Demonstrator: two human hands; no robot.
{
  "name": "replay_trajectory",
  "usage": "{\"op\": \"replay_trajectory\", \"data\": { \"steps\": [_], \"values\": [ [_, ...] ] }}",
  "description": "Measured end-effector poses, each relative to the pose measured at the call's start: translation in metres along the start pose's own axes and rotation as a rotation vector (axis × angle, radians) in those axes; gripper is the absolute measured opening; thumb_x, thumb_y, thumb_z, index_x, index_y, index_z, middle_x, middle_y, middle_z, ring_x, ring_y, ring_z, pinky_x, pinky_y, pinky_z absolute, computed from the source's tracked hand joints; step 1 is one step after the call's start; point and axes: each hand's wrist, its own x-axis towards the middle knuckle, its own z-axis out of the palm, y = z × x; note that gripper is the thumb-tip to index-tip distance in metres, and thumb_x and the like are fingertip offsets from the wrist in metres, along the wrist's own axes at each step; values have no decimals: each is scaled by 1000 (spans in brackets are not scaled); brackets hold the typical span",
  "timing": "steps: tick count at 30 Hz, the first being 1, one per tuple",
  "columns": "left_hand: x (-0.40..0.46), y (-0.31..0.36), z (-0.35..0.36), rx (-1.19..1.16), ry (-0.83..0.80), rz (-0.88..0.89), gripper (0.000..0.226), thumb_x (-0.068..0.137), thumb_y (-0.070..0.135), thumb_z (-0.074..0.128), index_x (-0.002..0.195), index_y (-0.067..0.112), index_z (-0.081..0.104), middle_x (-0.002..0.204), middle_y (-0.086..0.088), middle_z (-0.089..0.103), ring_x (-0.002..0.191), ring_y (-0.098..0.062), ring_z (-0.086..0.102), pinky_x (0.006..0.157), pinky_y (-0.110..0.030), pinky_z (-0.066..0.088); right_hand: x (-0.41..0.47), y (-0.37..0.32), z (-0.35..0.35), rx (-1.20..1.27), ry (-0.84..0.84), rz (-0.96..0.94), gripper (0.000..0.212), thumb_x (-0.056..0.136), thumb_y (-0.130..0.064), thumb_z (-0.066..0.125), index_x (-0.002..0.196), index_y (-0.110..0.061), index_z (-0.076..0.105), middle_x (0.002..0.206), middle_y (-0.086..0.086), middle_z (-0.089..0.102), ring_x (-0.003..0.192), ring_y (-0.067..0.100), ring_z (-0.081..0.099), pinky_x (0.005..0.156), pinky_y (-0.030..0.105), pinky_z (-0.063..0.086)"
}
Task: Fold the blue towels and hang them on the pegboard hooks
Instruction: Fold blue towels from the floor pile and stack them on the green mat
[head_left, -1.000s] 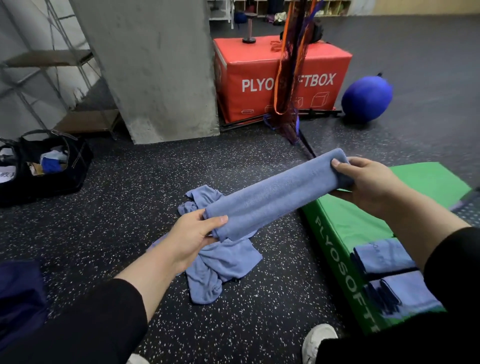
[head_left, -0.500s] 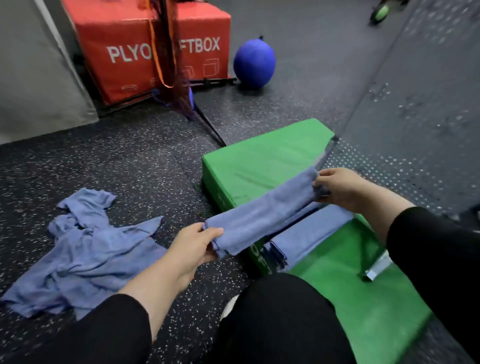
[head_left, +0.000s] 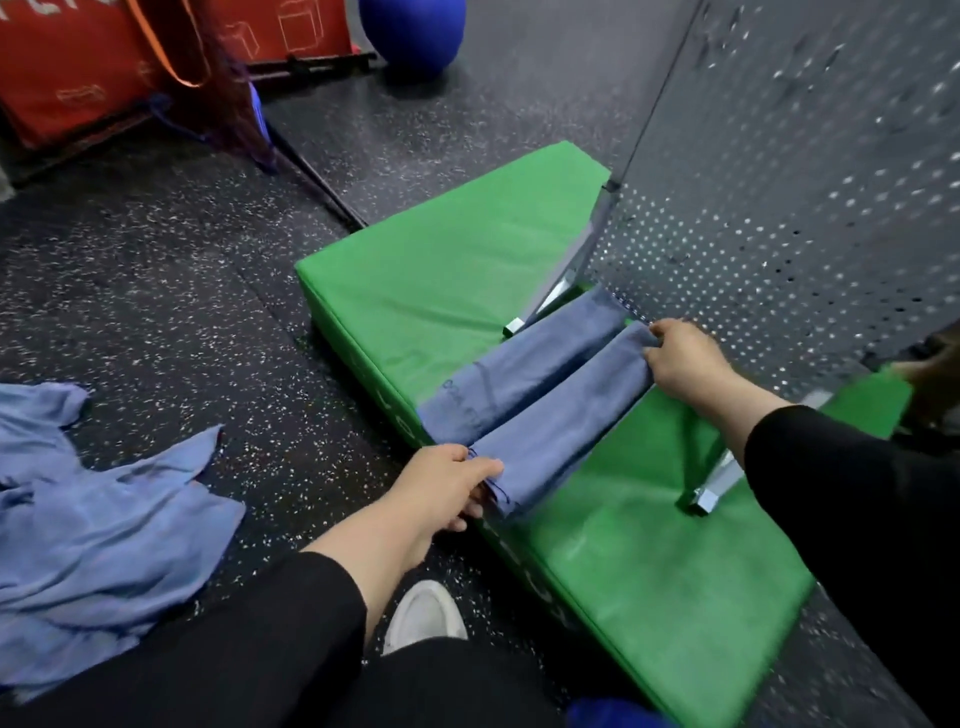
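While both hands pinch its ends, a folded blue towel is laid beside another on the green box; hanging awaits.

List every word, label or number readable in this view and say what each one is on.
No text here can be read whole.
Red box: white letters cut off by the frame's top edge, unreadable.
Green box: pale letters along its front side, steeply foreshortened and partly under the towels, unreadable.
Far folded towel: faint print near its left end, too blurred to read.
Held folded towel: no print visible.
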Motion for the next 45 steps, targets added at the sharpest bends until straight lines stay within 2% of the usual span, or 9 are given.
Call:
{"op": "replay_trajectory", "data": {
  "steps": [4, 7, 11, 14, 19, 26, 30, 35, 45],
  "values": [
    [17, 0, 11, 120, 18, 4, 21, 91, 30, 72, 81, 14, 61, 66, -3, 53, 50, -19, 46, 42, -20, 30, 8, 9, 6, -31, 18, 24, 27, 92, -16, 54, 115, -6, 62, 116, 24, 67, 109, 42, 62, 89, 43, 48],
    [24, 0, 11, 602, 154, 66, 50, 87, 54, 70, 66, 13, 49, 63, -2, 49, 63, -34, 47, 53, -31, 33, 8, 14, 14, -82, -18, 54, 39, 91, -14, 56, 129, -5, 57, 125, 25, 62, 117, 42, 58, 96, 46, 48],
    [13, 4, 4, 948, 441, 302, 45, 86, 66, 64, 89, 23, 50, 91, 2, 57, 85, -28, 55, 71, -38, 46, -6, 7, 21, -149, 166, -1, 37, 94, -19, 55, 130, -10, 56, 131, 20, 54, 122, 42, 49, 96, 53, 44],
    [13, 1, 5, 1005, 320, 591, 32, 91, 50, 64, 112, 28, 55, 111, 5, 52, 104, -24, 57, 85, -40, 47, -15, -5, 26, -144, 155, -96, 38, 96, -29, 56, 130, -12, 59, 132, 14, 56, 121, 38, 52, 96, 52, 43],
    [15, 4, 10, 1105, 168, 619, 41, 97, 49, 56, 135, 34, 53, 136, 10, 47, 125, -18, 48, 97, -38, 38, -27, -18, 30, -159, 111, -162, 46, 96, -40, 59, 133, -14, 58, 139, 8, 55, 128, 31, 50, 102, 48, 41],
    [-28, 31, -60, 974, 365, 495, 37, 101, 44, 51, 131, 23, 55, 125, 1, 57, 117, -23, 55, 96, -42, 48, -68, -105, 27, 44, 49, -486, 31, 100, -33, 59, 123, -14, 66, 133, 6, 60, 125, 27, 54, 103, 41, 43],
    [-76, 14, -147, 966, 491, 355, 35, 103, 44, 47, 130, 22, 55, 118, -1, 58, 107, -25, 57, 86, -42, 50, -113, -215, 22, 20, -312, -652, 22, 99, -37, 61, 115, -25, 71, 111, 1, 73, 104, 22, 68, 88, 34, 51],
    [-154, -44, -270, 1021, 600, 136, 31, 105, 41, 45, 124, 18, 55, 112, -5, 63, 98, -30, 60, 74, -39, 48, -191, -360, 39, -415, -669, -986, 27, 99, -38, 58, 123, -27, 65, 115, -8, 70, 102, 15, 64, 88, 28, 49],
    [-256, -186, -427, 986, 442, -300, 39, 101, 44, 54, 126, 15, 63, 128, -11, 65, 117, -31, 60, 87, -32, 45, -285, -515, 196, -565, -696, -1140, 44, 100, -37, 53, 139, -19, 55, 136, 8, 62, 121, 30, 58, 91, 32, 45]
  ]
}}
